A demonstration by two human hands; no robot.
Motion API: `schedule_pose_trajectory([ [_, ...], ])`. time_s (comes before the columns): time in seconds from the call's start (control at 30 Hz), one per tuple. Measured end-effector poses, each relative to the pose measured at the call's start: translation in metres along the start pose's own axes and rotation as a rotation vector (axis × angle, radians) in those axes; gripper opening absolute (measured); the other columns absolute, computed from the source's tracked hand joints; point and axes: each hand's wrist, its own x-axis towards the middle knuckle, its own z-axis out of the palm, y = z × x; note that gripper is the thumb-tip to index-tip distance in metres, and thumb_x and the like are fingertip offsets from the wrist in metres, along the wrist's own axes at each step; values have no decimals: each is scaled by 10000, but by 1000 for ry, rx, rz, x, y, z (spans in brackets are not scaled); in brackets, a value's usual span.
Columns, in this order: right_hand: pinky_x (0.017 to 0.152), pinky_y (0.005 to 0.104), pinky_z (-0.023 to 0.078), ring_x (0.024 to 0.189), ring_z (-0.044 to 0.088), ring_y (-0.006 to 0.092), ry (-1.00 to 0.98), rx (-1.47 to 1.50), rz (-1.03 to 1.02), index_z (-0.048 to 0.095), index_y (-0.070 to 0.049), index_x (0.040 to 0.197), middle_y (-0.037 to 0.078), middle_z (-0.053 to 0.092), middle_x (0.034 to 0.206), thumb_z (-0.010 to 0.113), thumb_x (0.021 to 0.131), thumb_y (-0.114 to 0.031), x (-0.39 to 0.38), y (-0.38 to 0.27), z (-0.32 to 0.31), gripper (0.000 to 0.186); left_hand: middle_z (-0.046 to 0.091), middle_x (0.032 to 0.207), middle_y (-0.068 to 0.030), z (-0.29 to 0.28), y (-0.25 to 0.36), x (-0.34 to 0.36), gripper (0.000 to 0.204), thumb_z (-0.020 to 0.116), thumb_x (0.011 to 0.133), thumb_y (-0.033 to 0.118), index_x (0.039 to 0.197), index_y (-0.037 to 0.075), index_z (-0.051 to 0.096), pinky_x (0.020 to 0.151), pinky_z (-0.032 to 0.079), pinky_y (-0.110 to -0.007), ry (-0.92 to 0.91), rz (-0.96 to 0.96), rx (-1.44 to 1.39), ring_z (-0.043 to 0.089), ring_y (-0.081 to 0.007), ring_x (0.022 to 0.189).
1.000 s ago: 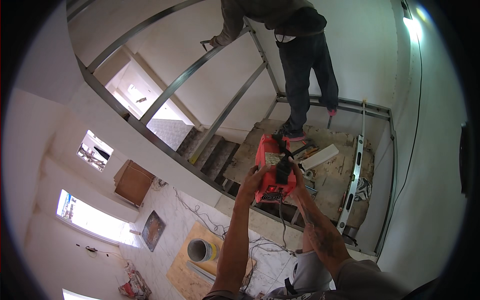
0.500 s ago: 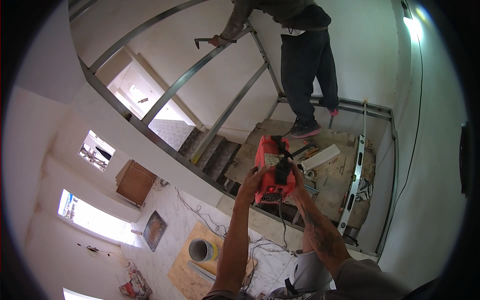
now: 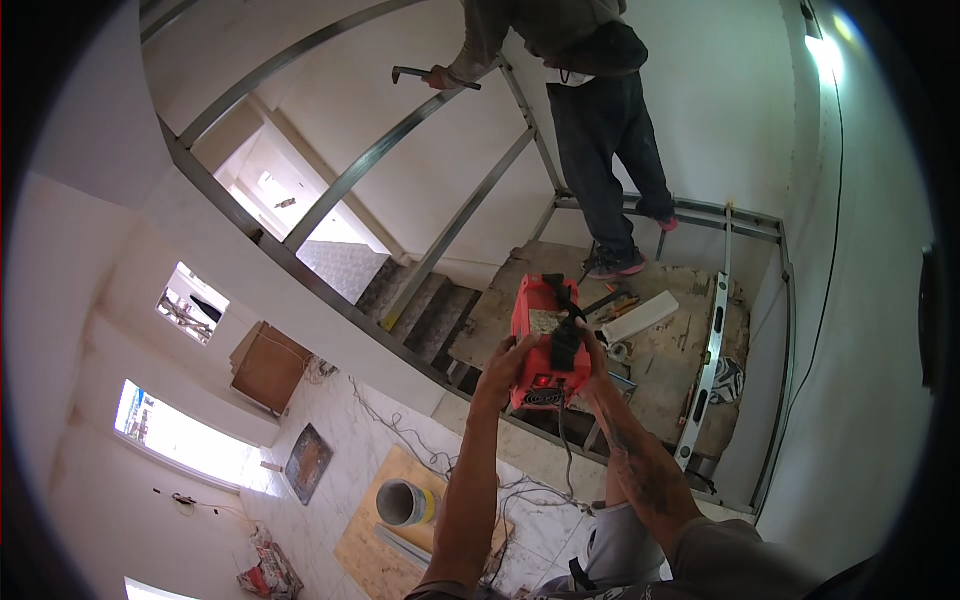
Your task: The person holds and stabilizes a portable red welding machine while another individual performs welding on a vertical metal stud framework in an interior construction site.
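Note:
Between my two hands is a red box-shaped machine (image 3: 540,345) with a black strap, a round vent and a lit red switch on its near end; it looks like a portable welding machine. My left hand (image 3: 505,370) grips its left side, and my right hand (image 3: 594,358) holds the right side by the strap. A dark cable (image 3: 566,450) hangs from its near end. Beyond it lies the wooden platform (image 3: 660,350), bearing a white angular piece (image 3: 640,318), several hand tools and a long spirit level (image 3: 715,350).
A co-worker (image 3: 605,150) stands on the platform, holding a hammer-like tool (image 3: 436,78) near the metal frame (image 3: 365,165). Stairs (image 3: 425,305) descend beside the platform. Down on the tiled floor are a bucket (image 3: 405,502) on a wooden board (image 3: 375,545) and tangled cables (image 3: 400,425).
The co-worker has shifted slightly left, and the hammer-like tool in their hand has tilted. My hands and the red machine have barely moved.

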Motion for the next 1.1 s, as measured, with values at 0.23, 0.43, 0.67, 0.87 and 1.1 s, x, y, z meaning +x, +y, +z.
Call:
schedule_pose_trajectory([
  [0.23,784,350,591,825,689,177,12,35,7,590,-69,1054,47,663,932,603,949,-413,-5,1,20,360,665,1134,-53,-3,-3,-4,637,645,887,515,1303,39,565,731,544,-284,63,-2,64,674,-137,935],
  [0.43,611,235,450,662,522,68,191,1,5,515,-116,906,-49,475,759,599,976,-325,-14,-6,52,236,491,1356,-288,-1,5,-11,1093,780,788,473,1450,-185,211,960,496,-327,-19,-20,-40,581,-287,1184],
  [0.67,727,323,522,795,609,153,149,-59,-6,542,-69,1061,29,570,902,607,951,-384,-16,-8,57,341,491,1356,-291,1,6,-12,1089,777,786,483,1446,-186,228,952,496,-323,-15,1,-32,580,-288,1184],
  [0.87,632,242,482,672,556,78,336,-58,10,539,-110,931,-43,513,768,619,957,-348,-20,-11,83,252,657,1140,-69,-7,-9,-1,671,649,879,530,1321,36,548,737,548,-287,82,3,115,672,-153,928],
  [1.1,640,258,510,677,582,88,269,7,33,553,-112,932,-39,544,777,637,946,-362,-15,-7,54,264,657,1132,-56,-6,-12,2,637,640,885,524,1302,49,564,758,533,-297,90,-6,102,665,-151,930],
])
